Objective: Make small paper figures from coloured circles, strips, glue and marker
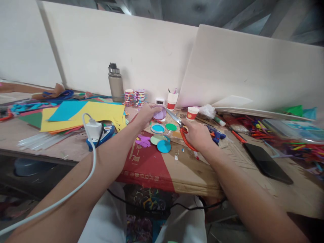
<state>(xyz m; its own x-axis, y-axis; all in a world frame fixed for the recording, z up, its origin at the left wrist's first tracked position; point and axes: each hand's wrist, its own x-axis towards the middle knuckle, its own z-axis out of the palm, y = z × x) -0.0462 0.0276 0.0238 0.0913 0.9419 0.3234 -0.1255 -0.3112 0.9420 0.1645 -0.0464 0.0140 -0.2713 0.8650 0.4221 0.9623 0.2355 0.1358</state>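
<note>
Pinched in my left hand (pixel 149 113) is a round purple paper piece (pixel 160 114), held up above the work surface. My right hand (pixel 198 134) is wrapped around the orange handles of a pair of scissors (pixel 174 117), whose blades point toward the purple paper's right edge. Whether the blades touch the paper I cannot tell. Below my hands lie a blue paper disc (pixel 164 146), a green disc (pixel 171 127), a pale green disc (pixel 156 139) and a white-rimmed blue round piece (pixel 158 128). Purple paper strips (pixel 143 141) rest to their left.
Coloured paper sheets (pixel 101 113) and a blue power strip with a white charger (pixel 93 130) are at left. A bottle (pixel 116 84), wrapped cups (pixel 134 98) and paper cups (pixel 192 113) stand behind. A black phone (pixel 267 162) lies right. A white cable crosses my left forearm.
</note>
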